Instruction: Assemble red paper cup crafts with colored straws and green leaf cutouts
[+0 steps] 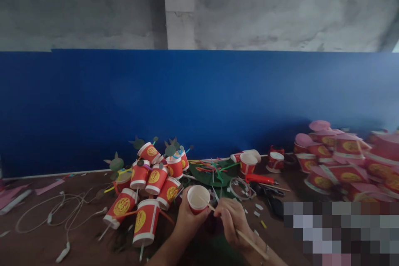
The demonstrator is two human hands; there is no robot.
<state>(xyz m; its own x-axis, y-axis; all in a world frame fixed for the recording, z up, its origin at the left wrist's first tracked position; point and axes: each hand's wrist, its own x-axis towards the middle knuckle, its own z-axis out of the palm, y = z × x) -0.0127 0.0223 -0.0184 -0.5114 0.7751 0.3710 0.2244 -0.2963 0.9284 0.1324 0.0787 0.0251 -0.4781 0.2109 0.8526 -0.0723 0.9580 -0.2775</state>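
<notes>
Left hand and right hand both ungloved, fingers bare as far as they show, nails too small and dim to make out. Left forearm bare from wrist down to the lower picture edge, skin smooth-looking, outline narrowing toward the wrist. Right wrist wears a slim bracelet, pale and silvery with a small bright glint, its pattern too fine to read.
</notes>
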